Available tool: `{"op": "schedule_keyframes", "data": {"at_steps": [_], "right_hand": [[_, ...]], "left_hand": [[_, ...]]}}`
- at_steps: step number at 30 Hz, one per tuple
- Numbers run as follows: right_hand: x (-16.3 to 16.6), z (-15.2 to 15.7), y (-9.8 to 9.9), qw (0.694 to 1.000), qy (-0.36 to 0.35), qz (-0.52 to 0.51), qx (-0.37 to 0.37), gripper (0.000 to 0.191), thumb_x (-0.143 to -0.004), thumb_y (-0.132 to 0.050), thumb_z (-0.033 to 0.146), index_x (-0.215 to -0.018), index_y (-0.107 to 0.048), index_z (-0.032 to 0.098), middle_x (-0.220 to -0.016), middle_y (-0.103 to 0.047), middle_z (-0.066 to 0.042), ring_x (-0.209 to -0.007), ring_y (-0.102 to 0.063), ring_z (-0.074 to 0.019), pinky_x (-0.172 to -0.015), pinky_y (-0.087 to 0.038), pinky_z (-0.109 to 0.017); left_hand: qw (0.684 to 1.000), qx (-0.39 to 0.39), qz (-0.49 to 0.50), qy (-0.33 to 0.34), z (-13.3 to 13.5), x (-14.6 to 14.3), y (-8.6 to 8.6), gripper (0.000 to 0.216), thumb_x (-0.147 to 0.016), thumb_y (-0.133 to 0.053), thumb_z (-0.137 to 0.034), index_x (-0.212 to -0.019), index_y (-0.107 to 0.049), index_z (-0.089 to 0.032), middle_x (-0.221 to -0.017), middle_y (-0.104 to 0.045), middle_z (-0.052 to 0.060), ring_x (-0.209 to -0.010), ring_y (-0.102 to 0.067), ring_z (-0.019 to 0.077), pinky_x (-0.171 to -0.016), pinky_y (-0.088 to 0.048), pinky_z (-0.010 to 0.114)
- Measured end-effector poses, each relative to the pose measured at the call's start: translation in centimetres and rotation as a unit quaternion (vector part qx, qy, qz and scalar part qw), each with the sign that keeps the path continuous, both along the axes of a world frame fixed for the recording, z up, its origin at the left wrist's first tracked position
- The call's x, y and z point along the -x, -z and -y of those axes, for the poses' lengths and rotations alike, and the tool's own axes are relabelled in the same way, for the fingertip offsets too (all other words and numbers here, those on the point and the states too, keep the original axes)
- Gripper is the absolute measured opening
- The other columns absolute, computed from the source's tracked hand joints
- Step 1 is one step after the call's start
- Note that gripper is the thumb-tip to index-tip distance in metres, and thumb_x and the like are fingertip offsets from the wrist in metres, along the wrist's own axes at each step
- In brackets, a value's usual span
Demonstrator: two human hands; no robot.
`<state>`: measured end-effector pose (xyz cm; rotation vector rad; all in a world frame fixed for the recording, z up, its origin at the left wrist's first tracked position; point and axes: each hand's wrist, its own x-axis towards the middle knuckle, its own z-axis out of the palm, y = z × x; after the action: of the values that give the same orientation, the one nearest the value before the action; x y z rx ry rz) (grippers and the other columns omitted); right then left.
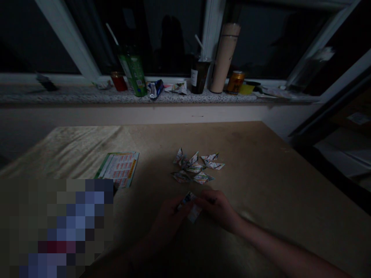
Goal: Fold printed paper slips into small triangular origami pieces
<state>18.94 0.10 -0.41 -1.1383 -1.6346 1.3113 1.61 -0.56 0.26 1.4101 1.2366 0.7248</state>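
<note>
Between my two hands is a small piece of folded printed paper point(193, 214), held just above the table near its front middle. My left hand point(171, 216) pinches its left side, the thumb lying across it. On the upper right edge, the fingers of my right hand point(216, 206) are closed as well. Just beyond my hands lies a loose cluster of several folded paper pieces point(194, 167), pointed and printed in many colours. The dim light hides the finer folds and some of my left fingers.
Left on the table point(246, 154) lies a stack of printed sheets point(124, 166). A pixelated block covers the lower left. Along the stone window sill point(95, 94) stand a green can point(137, 77), a dark cup with a straw point(199, 77), a tall pink flask point(225, 58) and a gold can point(235, 82).
</note>
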Motion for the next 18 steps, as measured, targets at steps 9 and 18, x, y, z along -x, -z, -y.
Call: {"op": "schedule_keyframes", "data": {"at_steps": [9, 18], "right_hand": [[-0.21, 0.37, -0.52, 0.995, -0.008, 0.07, -0.067, 0.018, -0.079, -0.056, 0.028, -0.065, -0.052, 0.016, -0.056, -0.042, 0.004, -0.049, -0.035, -0.0085, -0.044, -0.027, -0.02], [-0.59, 0.32, -0.68, 0.986, -0.002, 0.084, -0.144, 0.024, -0.087, -0.046, 0.027, -0.065, -0.052, 0.017, -0.056, -0.046, 0.003, -0.051, -0.041, -0.01, -0.048, -0.031, -0.022]], "left_hand": [[1.0, 0.012, 0.0, -0.026, -0.06, 0.08, 0.15, 0.034, -0.078, -0.05, -0.046, -0.065, -0.058, -0.015, -0.058, -0.053, -0.001, -0.055, -0.048, 0.0143, -0.051, -0.035, 0.021], [0.999, 0.027, 0.005, -0.035, -0.06, -0.03, -0.59, 0.034, -0.078, -0.05, -0.046, -0.064, -0.056, -0.016, -0.057, -0.051, -0.003, -0.054, -0.045, 0.0133, -0.05, -0.033, 0.02]]}}
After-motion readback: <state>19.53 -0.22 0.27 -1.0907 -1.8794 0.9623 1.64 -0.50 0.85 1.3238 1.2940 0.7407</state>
